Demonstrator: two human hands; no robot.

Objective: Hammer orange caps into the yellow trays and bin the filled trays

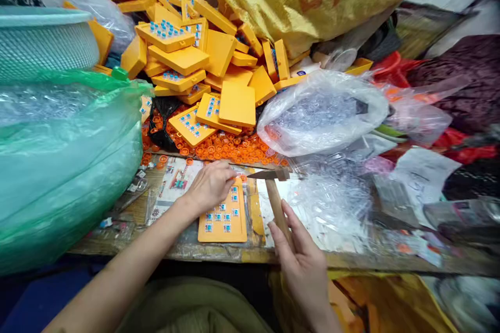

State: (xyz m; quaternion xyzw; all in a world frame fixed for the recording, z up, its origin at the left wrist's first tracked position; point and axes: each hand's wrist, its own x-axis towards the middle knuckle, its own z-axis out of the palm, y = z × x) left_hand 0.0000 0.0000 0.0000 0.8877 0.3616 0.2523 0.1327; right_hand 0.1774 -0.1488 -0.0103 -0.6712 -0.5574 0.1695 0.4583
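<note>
Plainly, the right hand [305,264] has fingers [295,221] closed around a hammer [277,203].

Bright, diffuse light, glare on the clear bag [302,141], soft, stretched edges.

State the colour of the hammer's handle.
The hammer's handle is light brown; it shows in the head view, the only one here.

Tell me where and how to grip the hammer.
Probably best to grip the hammer by the lower part of its wooden handle, from the near right side, where the right hand holds it. The handle slants towards that side, and the dark head sits at its far end, tapered end facing left, away from that grip.
</note>
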